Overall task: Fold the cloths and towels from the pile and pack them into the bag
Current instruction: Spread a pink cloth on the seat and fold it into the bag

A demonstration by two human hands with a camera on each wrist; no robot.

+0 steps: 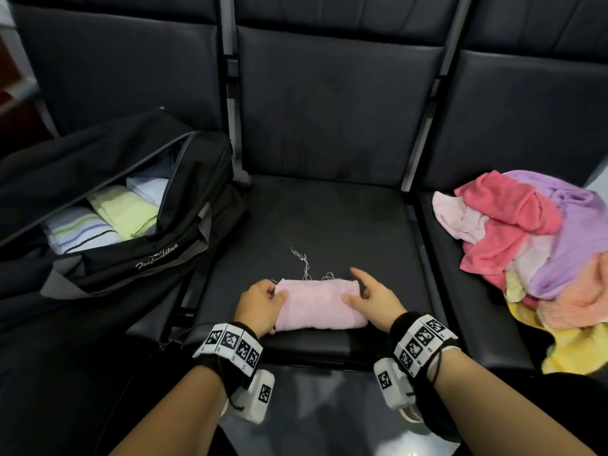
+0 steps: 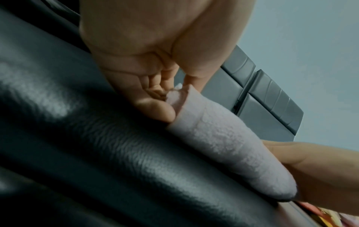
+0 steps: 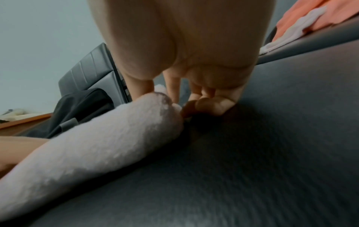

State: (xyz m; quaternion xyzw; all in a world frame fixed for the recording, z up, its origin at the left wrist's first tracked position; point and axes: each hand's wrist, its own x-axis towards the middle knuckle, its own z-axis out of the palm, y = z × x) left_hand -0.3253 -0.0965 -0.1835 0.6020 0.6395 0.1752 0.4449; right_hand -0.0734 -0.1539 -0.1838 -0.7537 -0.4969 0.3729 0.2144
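Observation:
A pale pink towel lies folded into a thick oblong on the middle black seat, near its front edge. My left hand grips its left end, thumb on top and fingers curled round the edge. At the towel's right end, my right hand rests its thumb on top, with curled fingers tucked against that end at seat level and the index finger stretched out past it. The black bag stands unzipped on the left seat with folded towels inside. The pile of loose cloths lies on the right seat.
Inside the bag I see a striped white towel, a light green one and a pale one side by side. Loose white threads trail from the pink towel's far edge. Seat backs rise behind.

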